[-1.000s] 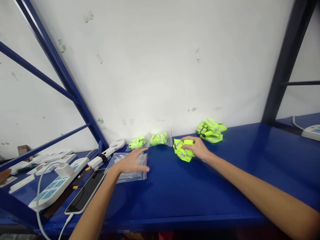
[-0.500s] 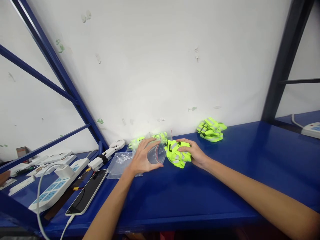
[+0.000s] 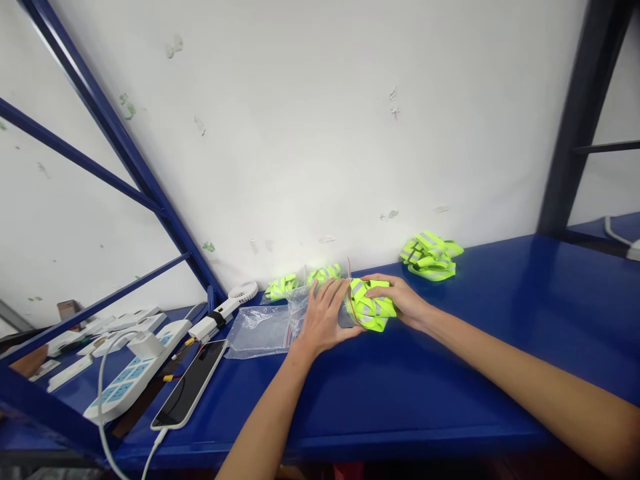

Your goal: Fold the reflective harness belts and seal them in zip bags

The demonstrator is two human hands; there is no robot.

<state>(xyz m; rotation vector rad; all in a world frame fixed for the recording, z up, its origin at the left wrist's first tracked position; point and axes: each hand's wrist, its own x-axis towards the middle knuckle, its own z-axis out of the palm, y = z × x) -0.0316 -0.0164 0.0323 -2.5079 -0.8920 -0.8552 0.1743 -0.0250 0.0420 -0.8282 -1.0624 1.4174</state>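
Observation:
My right hand (image 3: 400, 300) is closed around a bundle of neon-yellow reflective straps (image 3: 371, 308) with silver strips. My left hand (image 3: 325, 317) grips a clear zip bag (image 3: 345, 316), its fingers along the top and the thumb below. The bag's red-lined mouth meets the left side of the bundle; how far the straps reach inside is hard to see. Behind my left hand lie two more yellow strap bundles (image 3: 324, 273), which look bagged. Another loose strap bundle (image 3: 431, 256) rests against the wall on the right.
Flat clear bags (image 3: 257, 330) lie left of my left hand on the blue shelf (image 3: 425, 393). Farther left are a phone (image 3: 190, 385) on a cable, a small white fan (image 3: 243, 292) and a power strip (image 3: 135, 373). A blue frame post (image 3: 145, 167) rises at the left.
My left hand has moved right with the bag, bringing its mouth up against the strap bundle. My right hand still holds the bundle. The view has shifted slightly.

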